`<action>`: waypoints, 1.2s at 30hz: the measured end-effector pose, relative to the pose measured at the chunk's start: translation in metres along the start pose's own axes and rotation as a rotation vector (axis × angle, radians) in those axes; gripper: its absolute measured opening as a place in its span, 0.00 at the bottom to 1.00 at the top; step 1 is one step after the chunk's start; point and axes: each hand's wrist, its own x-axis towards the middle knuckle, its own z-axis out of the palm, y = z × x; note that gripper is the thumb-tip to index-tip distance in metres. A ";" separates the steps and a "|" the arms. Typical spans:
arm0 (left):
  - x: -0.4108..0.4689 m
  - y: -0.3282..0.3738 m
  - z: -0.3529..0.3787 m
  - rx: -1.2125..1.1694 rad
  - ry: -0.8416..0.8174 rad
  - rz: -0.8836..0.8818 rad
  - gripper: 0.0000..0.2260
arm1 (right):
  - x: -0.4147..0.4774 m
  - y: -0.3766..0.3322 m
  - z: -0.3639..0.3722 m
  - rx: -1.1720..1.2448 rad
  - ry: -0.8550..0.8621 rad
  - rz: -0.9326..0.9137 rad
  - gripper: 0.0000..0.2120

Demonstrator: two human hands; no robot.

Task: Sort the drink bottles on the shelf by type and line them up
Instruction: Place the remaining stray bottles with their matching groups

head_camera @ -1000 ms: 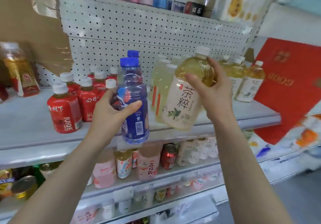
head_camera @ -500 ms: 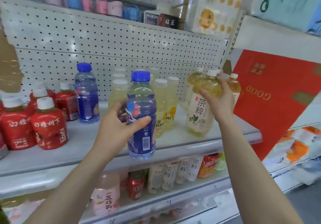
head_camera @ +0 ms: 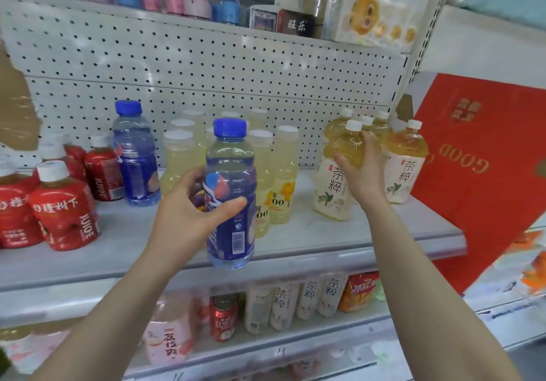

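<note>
Left grip [head_camera: 189, 212], right grip [head_camera: 359, 173], both curled

A blue-capped bottle [head_camera: 230, 194] with a dark blue label is being held upright in the left hand [head_camera: 192, 212], just in front of the front edge of the shelf [head_camera: 325, 241], near its middle. A matching blue bottle [head_camera: 136, 156] is standing toward the back, left of centre. Red juice bottles [head_camera: 63, 206] with white caps are crowding the left end. Pale yellow bottles [head_camera: 266, 173] with white caps are standing in rows at the middle, behind the held one. Amber tea bottles [head_camera: 404, 170] with white labels are clustering at the right end, where the right hand [head_camera: 359, 170] is gripping the front tea bottle [head_camera: 332, 185] by its shoulder.
</note>
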 end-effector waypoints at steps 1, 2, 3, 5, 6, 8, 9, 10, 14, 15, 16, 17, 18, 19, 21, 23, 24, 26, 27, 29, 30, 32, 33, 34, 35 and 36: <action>-0.002 0.000 -0.002 0.001 0.000 0.005 0.26 | -0.004 -0.005 0.000 -0.028 0.015 0.001 0.36; -0.004 0.001 -0.004 0.001 -0.002 0.008 0.25 | -0.009 -0.010 0.002 -0.064 0.048 -0.013 0.36; -0.006 0.002 -0.007 -0.004 -0.005 0.007 0.24 | -0.015 -0.016 0.004 -0.108 0.090 -0.044 0.35; -0.013 0.003 -0.018 -0.035 -0.015 0.000 0.25 | -0.030 -0.029 0.011 -0.168 0.139 -0.115 0.31; -0.016 0.002 -0.025 -0.055 -0.020 -0.009 0.25 | -0.040 -0.038 0.016 -0.168 0.137 -0.146 0.29; -0.022 0.000 -0.042 -0.086 -0.029 -0.034 0.26 | -0.061 -0.060 0.027 -0.132 0.112 -0.201 0.23; -0.024 0.000 -0.052 -0.090 -0.032 -0.042 0.26 | -0.072 -0.073 0.033 -0.111 0.107 -0.239 0.22; -0.026 -0.002 -0.063 -0.084 -0.031 -0.049 0.26 | -0.084 -0.087 0.040 -0.095 0.107 -0.283 0.21; -0.031 -0.008 -0.116 -0.084 0.016 -0.090 0.25 | -0.120 -0.150 0.065 -0.055 0.091 -0.422 0.20; -0.032 -0.010 -0.130 -0.083 0.036 -0.097 0.23 | -0.127 -0.167 0.071 -0.052 0.086 -0.451 0.20; -0.032 -0.013 -0.145 -0.079 0.055 -0.102 0.22 | -0.133 -0.184 0.079 -0.047 0.088 -0.486 0.20; -0.033 -0.014 -0.160 -0.076 0.074 -0.103 0.22 | -0.138 -0.202 0.088 -0.036 0.091 -0.520 0.21; -0.034 -0.015 -0.175 -0.066 0.092 -0.103 0.23 | -0.141 -0.218 0.098 -0.024 0.084 -0.550 0.21; -0.034 -0.016 -0.190 -0.056 0.111 -0.103 0.24 | -0.144 -0.234 0.110 -0.014 0.064 -0.571 0.21; -0.036 -0.016 -0.218 -0.049 0.144 -0.110 0.26 | -0.149 -0.262 0.141 -0.012 -0.019 -0.574 0.23; -0.037 -0.016 -0.242 -0.056 0.170 -0.119 0.28 | -0.153 -0.281 0.177 0.005 -0.136 -0.510 0.27; -0.037 -0.017 -0.253 -0.056 0.181 -0.122 0.29 | -0.152 -0.287 0.194 0.030 -0.181 -0.443 0.31; -0.037 -0.020 -0.272 -0.047 0.200 -0.129 0.31 | -0.146 -0.289 0.224 0.100 -0.226 -0.246 0.38; -0.036 -0.022 -0.280 -0.041 0.205 -0.132 0.32 | -0.141 -0.288 0.236 0.138 -0.254 -0.132 0.40; -0.034 -0.026 -0.294 -0.032 0.212 -0.136 0.33 | -0.133 -0.278 0.257 0.194 -0.320 0.036 0.43; -0.033 -0.029 -0.300 -0.030 0.214 -0.136 0.33 | -0.130 -0.272 0.265 0.202 -0.339 0.065 0.41; -0.030 -0.032 -0.308 -0.025 0.212 -0.132 0.31 | -0.126 -0.261 0.274 0.192 -0.328 0.055 0.36; -0.028 -0.033 -0.311 -0.023 0.211 -0.130 0.30 | -0.126 -0.258 0.275 0.178 -0.320 0.047 0.35; -0.027 -0.034 -0.313 -0.020 0.209 -0.129 0.28 | -0.127 -0.257 0.274 0.158 -0.318 0.045 0.34; -0.026 -0.035 -0.315 -0.018 0.207 -0.127 0.27 | -0.130 -0.257 0.270 0.138 -0.317 0.044 0.34; -0.026 -0.035 -0.316 -0.021 0.203 -0.125 0.27 | -0.134 -0.258 0.266 0.126 -0.311 0.040 0.34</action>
